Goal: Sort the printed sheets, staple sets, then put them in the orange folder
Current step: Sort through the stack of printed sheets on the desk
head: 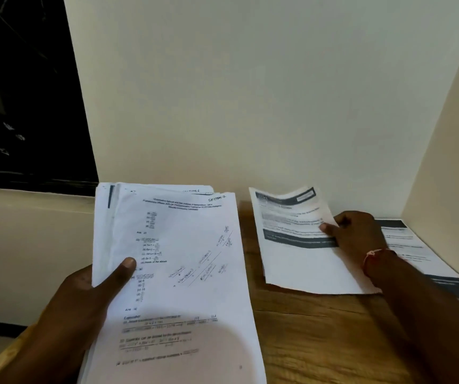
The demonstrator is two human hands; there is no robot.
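My left hand (92,289) grips a thick stack of printed sheets (178,273) by its left edge, thumb on top. The top page carries maths questions and handwritten notes. My right hand (355,234) pinches a single sheet with dark header bands (292,236) at its right edge, holding it slightly lifted and curled over the table. Under my right forearm lies another printed sheet with dark bands (427,259), flat on the wood. No orange folder or stapler is in sight.
A wooden table (319,328) fills the lower right. A pale wall (250,92) closes the back, and a side wall (449,134) boxes in the right corner. At the upper left is a dark window (23,92) above a pale ledge.
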